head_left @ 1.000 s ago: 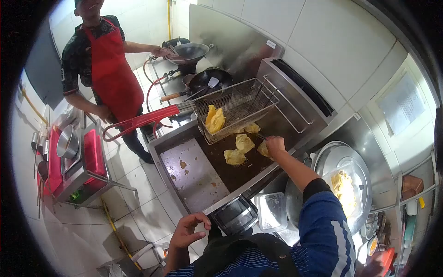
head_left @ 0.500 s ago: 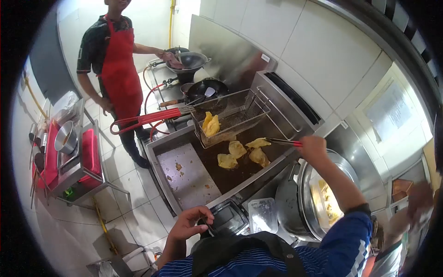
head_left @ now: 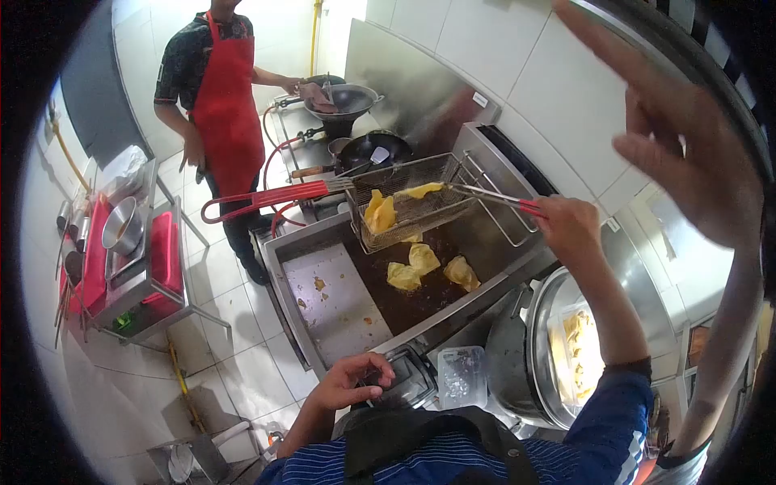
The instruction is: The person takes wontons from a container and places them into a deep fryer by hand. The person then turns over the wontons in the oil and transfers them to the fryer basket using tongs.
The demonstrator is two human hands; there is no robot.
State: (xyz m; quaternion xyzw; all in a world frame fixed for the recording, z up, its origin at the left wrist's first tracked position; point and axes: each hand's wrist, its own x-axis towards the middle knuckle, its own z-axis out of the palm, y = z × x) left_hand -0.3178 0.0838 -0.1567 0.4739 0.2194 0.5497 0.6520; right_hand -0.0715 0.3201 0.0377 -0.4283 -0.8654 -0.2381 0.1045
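Note:
My right hand is closed around the red handles of metal tongs. The tongs' tips hold a flat yellow piece of fried food over the wire fryer basket. Inside the basket, toward its handle end, is another yellow piece. Several more pieces float in the dark oil below. My left hand, empty as far as I can see, is half curled with thumb and fingers apart. It is near a black-lidded container by the fryer's front edge.
A large pot holds a tray of yellow pieces at right. Another person's raised hand reaches in from the right. A co-worker in a red apron stands by the woks. The basket's red handle sticks out left.
My right hand has raised the tongs with a yellow piece from the oil to above the basket. Another person's hand has come up at right. My left hand stays near the container.

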